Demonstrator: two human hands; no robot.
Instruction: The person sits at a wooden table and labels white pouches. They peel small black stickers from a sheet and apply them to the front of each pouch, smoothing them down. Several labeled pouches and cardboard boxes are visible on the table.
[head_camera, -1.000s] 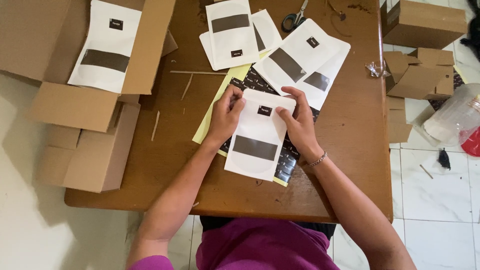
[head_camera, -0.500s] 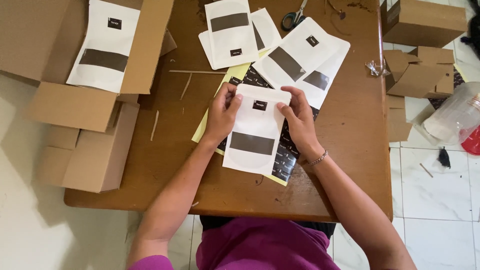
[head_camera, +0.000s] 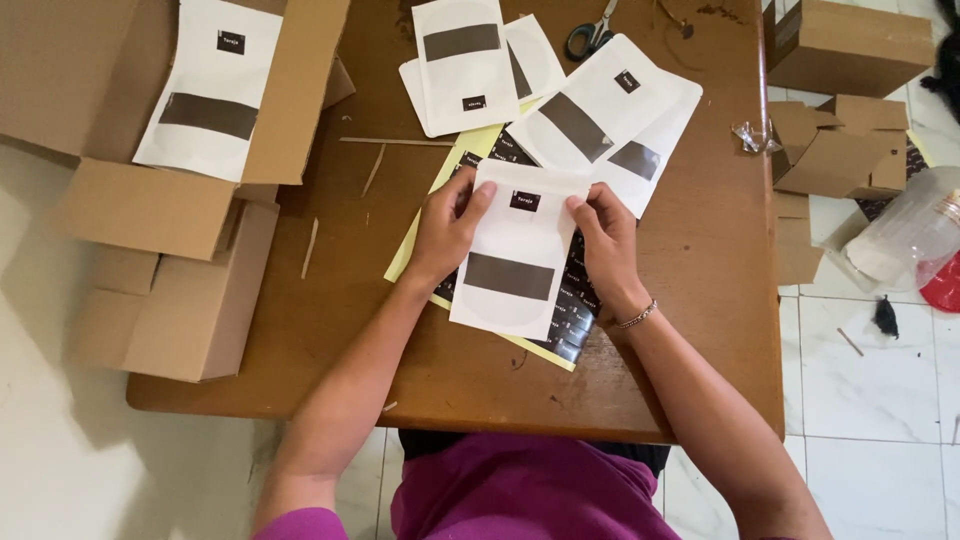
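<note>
A: Where does the white pouch lie on the wooden table?

B: Near the front edge at the middle, long axis running away from the person, over a yellow-backed sheet of black stickers. The left hand and right hand each pinch its top corners, equally near.

A: Other packages?

B: Matching pouches fan toward the far edge; one rests in the open cardboard box at the left edge. Each carries a dark band and a small black label.

Soft, even daylight; sharp focus, faint shadows, no glare.
</note>
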